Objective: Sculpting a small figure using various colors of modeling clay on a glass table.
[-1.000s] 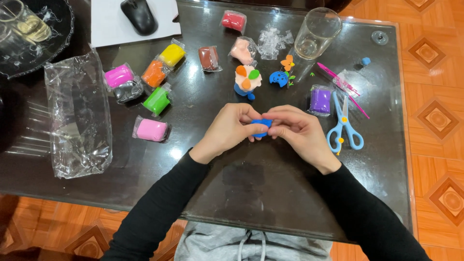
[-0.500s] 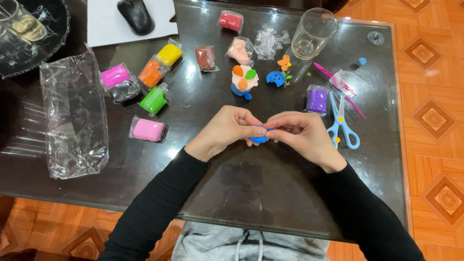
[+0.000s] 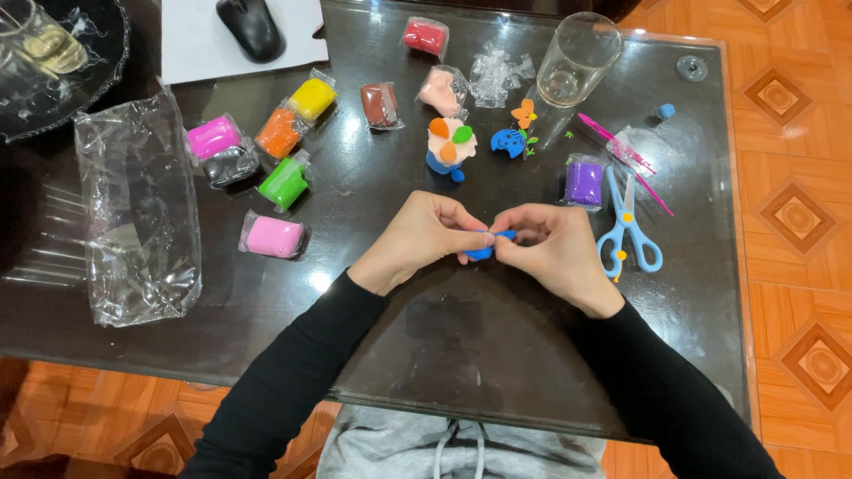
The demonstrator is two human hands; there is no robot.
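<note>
Pinching blue clay lump [image 3: 480, 249] between left hand [image 3: 424, 238], right hand [image 3: 552, 252].

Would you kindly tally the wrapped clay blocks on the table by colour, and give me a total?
Pink: 2, magenta and light pink
Orange: 1
Yellow: 1
Green: 1
Brown: 1
Red: 1
Peach: 1
Purple: 1
Black: 1
Total: 10 wrapped blocks, not counting the blue piece between both hands.
</note>
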